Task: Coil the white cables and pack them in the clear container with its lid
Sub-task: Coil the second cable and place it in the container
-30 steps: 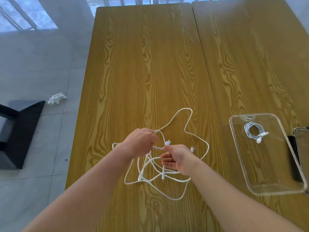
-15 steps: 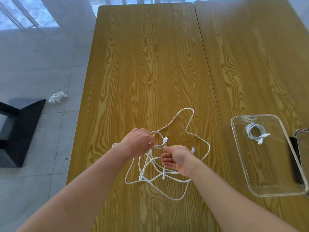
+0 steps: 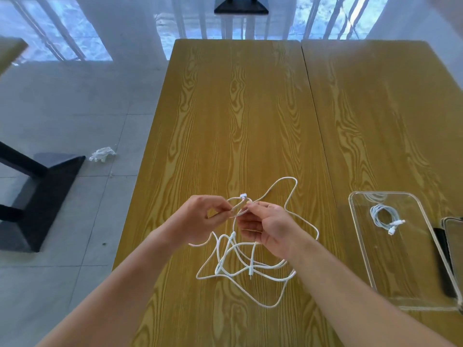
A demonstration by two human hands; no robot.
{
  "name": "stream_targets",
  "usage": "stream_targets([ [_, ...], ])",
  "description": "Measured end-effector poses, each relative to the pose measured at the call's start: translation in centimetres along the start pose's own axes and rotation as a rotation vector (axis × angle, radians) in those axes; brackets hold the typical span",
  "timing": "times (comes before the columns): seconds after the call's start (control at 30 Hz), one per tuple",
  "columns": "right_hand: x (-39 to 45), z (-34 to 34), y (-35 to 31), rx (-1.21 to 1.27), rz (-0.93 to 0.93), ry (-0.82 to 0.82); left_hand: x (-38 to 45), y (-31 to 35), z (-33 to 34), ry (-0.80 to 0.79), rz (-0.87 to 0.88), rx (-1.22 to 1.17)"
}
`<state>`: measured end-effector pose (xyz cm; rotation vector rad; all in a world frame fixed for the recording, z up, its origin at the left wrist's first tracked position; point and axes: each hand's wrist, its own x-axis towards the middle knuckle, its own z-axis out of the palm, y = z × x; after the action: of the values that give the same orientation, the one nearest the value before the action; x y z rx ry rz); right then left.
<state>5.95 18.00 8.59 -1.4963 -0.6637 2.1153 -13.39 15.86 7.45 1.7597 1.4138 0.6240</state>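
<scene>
Raised a little above the table (image 3: 238,116) since half a second ago, both hands now meeting over the tangle instead of sitting apart. Left hand (image 3: 198,216) pinching a small loop of white cable (image 3: 250,261) between thumb and fingertips; right hand (image 3: 265,229) come up beside it, pinching the same loop near a white plug (image 3: 243,196) that now stands above the knuckles. Rest of the cable still sprawled in loose loops on the wood beneath and in front of the hands, one big loop reaching away toward the far right. More of the far table edge and floor showing than before.

To the right, clear container (image 3: 360,244) lying open on the table, holding one coiled cable (image 3: 384,216) with its plugs toward the near side. Just beyond its right rim, the clear lid (image 3: 454,241), partly cut off by the frame edge.
</scene>
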Motion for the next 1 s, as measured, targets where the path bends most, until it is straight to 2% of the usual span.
stream_targets([
  [0.27, -3.8, 0.6, -1.4, -0.050, -0.150, -0.018, -2.9, 2.2, -1.4, 0.143, -0.112, -0.364],
  [0.47, -6.9, 1.4, -2.3, -0.021, -0.249, -0.074, -4.4, 4.3, -1.5, 0.347, -0.081, -0.480],
  [0.63, -9.1, 2.1, -2.6, -0.076, -0.311, -0.113, -5.0, 6.1, -1.7, 0.507, -0.142, -0.603],
  [0.83, -10.7, 2.5, -2.6, -0.169, -0.405, -0.161, -6.1, 8.1, -1.4, 0.424, -0.165, -0.774],
  [1.0, -11.5, 2.9, -2.3, -0.210, -0.442, -0.224, -5.3, 9.5, 0.4, 0.537, -0.367, -0.977],
])
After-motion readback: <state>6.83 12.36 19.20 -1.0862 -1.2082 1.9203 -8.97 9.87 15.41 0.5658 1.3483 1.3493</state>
